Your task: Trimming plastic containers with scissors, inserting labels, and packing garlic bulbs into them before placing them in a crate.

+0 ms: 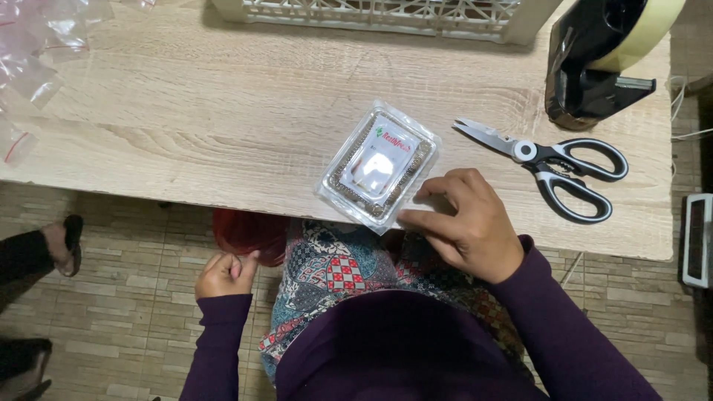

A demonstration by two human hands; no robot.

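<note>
Even, bright overhead light, slightly warm. Desk [223,111] well lit, wood grain sharp. Strong white glare patch on lid of clear plastic container [377,165], washing out middle of label. Soft short shadows under scissors [553,169] and tape dispenser [594,67]. Floor [141,297] below desk dimmer. Slight wide-angle stretch at corners. Focus crisp throughout, no motion blur, right hand [464,223] included.

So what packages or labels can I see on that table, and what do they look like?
Clear plastic clamshell pack: near the table's front edge, rectangular, its corner under the right hand.
Label: on the pack's lid, white rectangle with a small red and green mark.
Clear plastic bags: far left of the table, see-through with thin red strips.
</note>
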